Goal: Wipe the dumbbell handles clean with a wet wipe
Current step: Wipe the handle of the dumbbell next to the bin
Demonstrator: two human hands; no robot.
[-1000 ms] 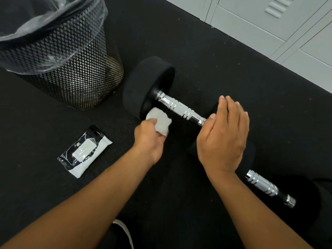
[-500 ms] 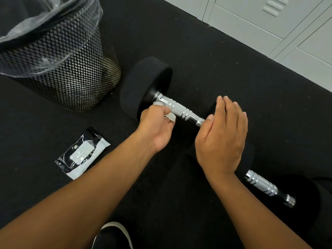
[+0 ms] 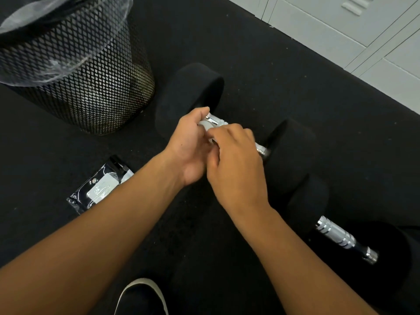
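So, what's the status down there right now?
Left hand and right hand both closed on the wet wipe, wrapped on the far dumbbell handle. Second handle untouched. Nothing blocking.

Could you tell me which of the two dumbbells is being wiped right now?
The dumbbell nearer the mesh bin: both hands cover its handle; the other's handle lies bare.

nothing is showing readable text here. the wipes packet (image 3: pixel 100 186), lying on the floor, is carrying a pale label panel with a small mark on it, but the print is coming through too small and blurred to make out. the locker doors (image 3: pixel 341 26) are showing only vent slots, with no numbers or signs.
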